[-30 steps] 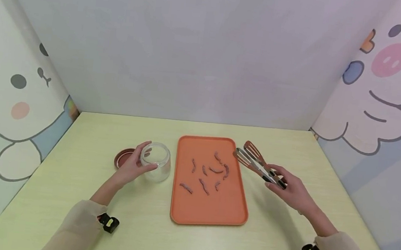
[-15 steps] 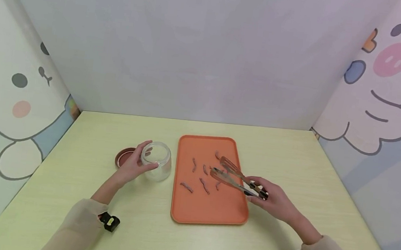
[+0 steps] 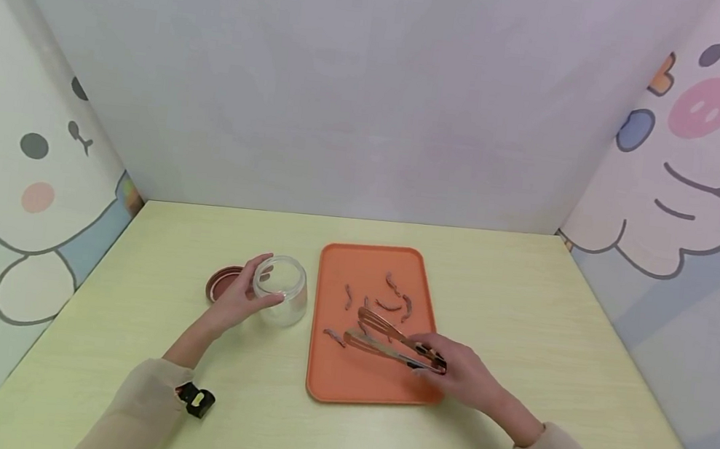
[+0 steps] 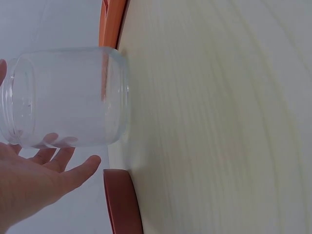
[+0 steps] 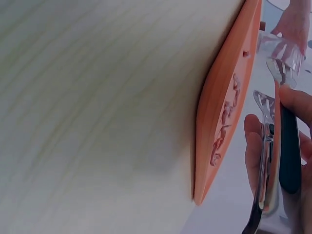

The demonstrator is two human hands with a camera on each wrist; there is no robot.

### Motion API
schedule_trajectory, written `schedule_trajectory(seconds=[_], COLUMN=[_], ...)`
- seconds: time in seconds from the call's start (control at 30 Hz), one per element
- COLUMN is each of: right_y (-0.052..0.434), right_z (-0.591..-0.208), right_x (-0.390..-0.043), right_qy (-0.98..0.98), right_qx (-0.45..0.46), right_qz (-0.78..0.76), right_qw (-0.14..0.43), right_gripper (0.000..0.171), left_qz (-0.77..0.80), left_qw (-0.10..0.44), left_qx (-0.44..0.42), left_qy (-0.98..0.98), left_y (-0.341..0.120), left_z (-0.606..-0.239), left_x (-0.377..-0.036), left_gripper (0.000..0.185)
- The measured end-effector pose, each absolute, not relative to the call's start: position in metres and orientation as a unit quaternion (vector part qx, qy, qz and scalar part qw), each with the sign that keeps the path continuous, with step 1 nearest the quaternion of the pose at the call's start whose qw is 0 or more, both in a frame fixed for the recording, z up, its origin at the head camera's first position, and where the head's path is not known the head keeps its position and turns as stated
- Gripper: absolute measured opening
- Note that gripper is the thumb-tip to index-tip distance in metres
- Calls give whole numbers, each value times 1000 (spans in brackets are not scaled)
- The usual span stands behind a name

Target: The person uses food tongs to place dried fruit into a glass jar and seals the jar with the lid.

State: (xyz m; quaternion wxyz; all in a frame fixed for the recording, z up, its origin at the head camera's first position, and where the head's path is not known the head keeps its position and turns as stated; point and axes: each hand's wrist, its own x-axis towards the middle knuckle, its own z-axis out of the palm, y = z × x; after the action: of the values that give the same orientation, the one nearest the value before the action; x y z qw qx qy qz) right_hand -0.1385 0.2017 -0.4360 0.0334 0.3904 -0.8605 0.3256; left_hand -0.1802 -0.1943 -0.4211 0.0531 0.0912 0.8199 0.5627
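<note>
My left hand [image 3: 241, 303] grips a clear glass jar [image 3: 288, 305] near its rim, thumb on the near side and fingers behind. The jar stands upright on the table with nothing inside; the left wrist view shows its wall [image 4: 73, 97]. In my right hand [image 3: 466, 373] is a pair of metal tongs [image 3: 387, 341] with slotted ends and dark grips, also seen in the right wrist view as tongs [image 5: 275, 146]. The tong ends are spread apart over the orange tray [image 3: 375, 391], above several thin brownish strips such as the strip [image 3: 334, 337] at the tray's left.
A round dark-red lid [image 3: 222, 283] lies left of the jar, partly behind my left hand. The tray sits right of the jar on the pale wooden table [image 3: 247, 417]. A plain wall [image 3: 372, 109] rises behind, with cartoon-printed walls at both sides.
My right hand has carried the tongs left and toward me, from beyond the tray's right edge to over its strips. My left hand and the jar stay in place.
</note>
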Motion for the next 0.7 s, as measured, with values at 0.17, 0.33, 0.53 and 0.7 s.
schedule_trajectory(seconds=[0.17, 0.33, 0.53, 0.7], right_y=[192, 182, 173, 169], right_z=[-437, -438, -439, -437], right_x=[-136, -134, -132, -131], right_qy=[-870, -880, -886, -891], right_qx=[379, 372, 372, 359], right_qz=[315, 295, 276, 278], right_qw=[22, 15, 22, 16], right_gripper=[43, 42, 41, 39], left_qz=[560, 559, 563, 556], left_qw=[54, 55, 63, 64], left_qx=[90, 92, 87, 87], left_qy=[822, 822, 820, 824], left_y=[-194, -194, -191, -186], left_z=[-421, -421, -410, -396], left_x=[-180, -180, -176, -168], left_gripper=[80, 81, 79, 76])
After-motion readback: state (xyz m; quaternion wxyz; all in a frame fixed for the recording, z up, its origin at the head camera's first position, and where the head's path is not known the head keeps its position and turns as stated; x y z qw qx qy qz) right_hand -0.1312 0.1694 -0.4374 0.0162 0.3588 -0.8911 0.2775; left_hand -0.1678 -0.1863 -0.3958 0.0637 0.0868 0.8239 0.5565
